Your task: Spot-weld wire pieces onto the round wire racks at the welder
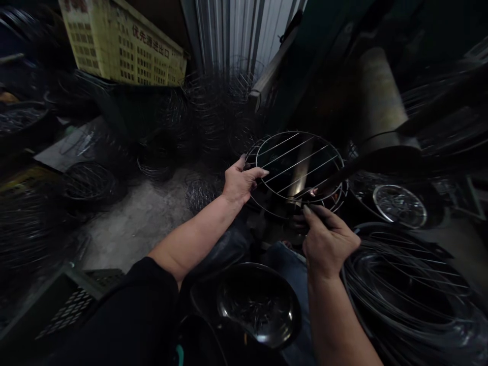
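A round wire rack (299,147) with parallel cross wires and a lower outer ring is held in front of me. My left hand (242,180) grips its left rim, thumb on top and fingers beneath. At the near right rim, my right hand (330,236) is closed in a pinch, and what lies between its fingertips is too dark to make out. Just above those fingertips, a dark rod's copper-coloured tip (313,192) meets the rack's rim. A shiny upright metal bar (303,165) shows below the cross wires.
A dark bowl (259,305) of small metal pieces sits at my lap. Wire coils with a rack on top (404,300) lie right, beside a round tray (399,206). A thick cylinder (383,96) juts out above. A yellow crate (125,46) and stacked wire rings (208,112) stand behind.
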